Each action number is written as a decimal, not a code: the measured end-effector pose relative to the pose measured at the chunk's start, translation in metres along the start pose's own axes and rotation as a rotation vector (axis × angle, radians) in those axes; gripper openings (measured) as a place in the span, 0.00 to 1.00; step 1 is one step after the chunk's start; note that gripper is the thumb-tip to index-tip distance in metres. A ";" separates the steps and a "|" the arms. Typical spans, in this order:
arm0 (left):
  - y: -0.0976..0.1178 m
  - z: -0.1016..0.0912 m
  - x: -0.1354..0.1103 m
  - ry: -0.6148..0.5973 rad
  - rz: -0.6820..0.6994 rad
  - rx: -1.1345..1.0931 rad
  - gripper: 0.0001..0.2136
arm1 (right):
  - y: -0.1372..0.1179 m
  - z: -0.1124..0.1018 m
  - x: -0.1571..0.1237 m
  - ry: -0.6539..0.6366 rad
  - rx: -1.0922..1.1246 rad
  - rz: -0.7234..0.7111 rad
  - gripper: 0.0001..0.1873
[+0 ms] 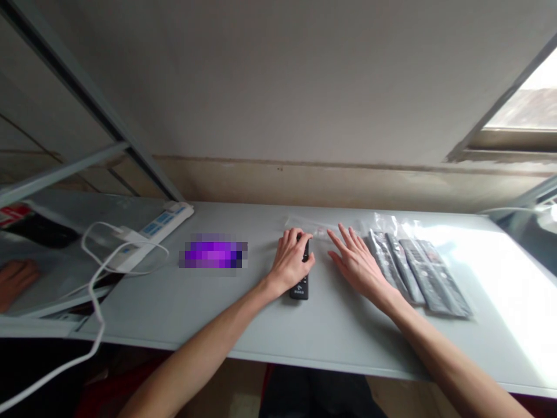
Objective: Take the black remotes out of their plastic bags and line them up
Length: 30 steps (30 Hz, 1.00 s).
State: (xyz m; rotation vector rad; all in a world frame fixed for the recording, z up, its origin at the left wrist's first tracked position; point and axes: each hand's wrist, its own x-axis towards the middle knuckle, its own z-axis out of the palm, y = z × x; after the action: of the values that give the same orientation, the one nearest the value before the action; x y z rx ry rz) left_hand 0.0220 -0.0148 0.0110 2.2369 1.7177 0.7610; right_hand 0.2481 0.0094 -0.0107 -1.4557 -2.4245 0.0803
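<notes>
Along the far left of the tabletop [226, 316], as I watch on the head feed, a white power strip [150, 235] lies angled near the back edge. A white cable [93, 290] loops off it and drops over the front, probably routed that way to reach an outlet out of view. At the very edge of the frame, another hand [15, 281] shows low down; I cannot tell whose it is, so I keep it apart from the wearer's own. Right of the strip sits a purple object [213, 252], too blurred for me to name. Further along, the left hand [289, 261] is closed over the upper end of a black remote control [301, 287], its lower end showing toward the body; the hold seems to keep the remote steady against the surface. A clear plastic bag [304, 225] lies flat behind it. The right hand [357, 264] is open, palm down and fingers spread, just beside what look like four bagged remotes [418, 273]. They lie side by side, apparently grouped as one batch. Beyond them, daylight from a window [522, 107] washes over the tabletop.
</notes>
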 end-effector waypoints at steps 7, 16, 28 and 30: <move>-0.011 0.005 -0.001 -0.077 0.042 -0.136 0.24 | -0.006 0.008 -0.004 -0.057 -0.019 0.012 0.33; -0.014 0.002 -0.002 -0.140 0.034 -0.113 0.35 | 0.015 0.001 0.000 -0.143 0.011 -0.062 0.30; -0.007 -0.004 -0.003 -0.212 -0.018 0.079 0.33 | 0.021 -0.007 0.001 -0.173 -0.019 -0.031 0.31; -0.006 -0.005 -0.003 -0.211 -0.018 0.087 0.33 | 0.019 -0.005 0.001 -0.153 -0.027 -0.011 0.32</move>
State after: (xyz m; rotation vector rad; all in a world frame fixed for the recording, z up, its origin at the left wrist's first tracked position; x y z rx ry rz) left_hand 0.0141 -0.0169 0.0116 2.2620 1.6958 0.4353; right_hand 0.2656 0.0193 -0.0092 -1.4986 -2.5639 0.1626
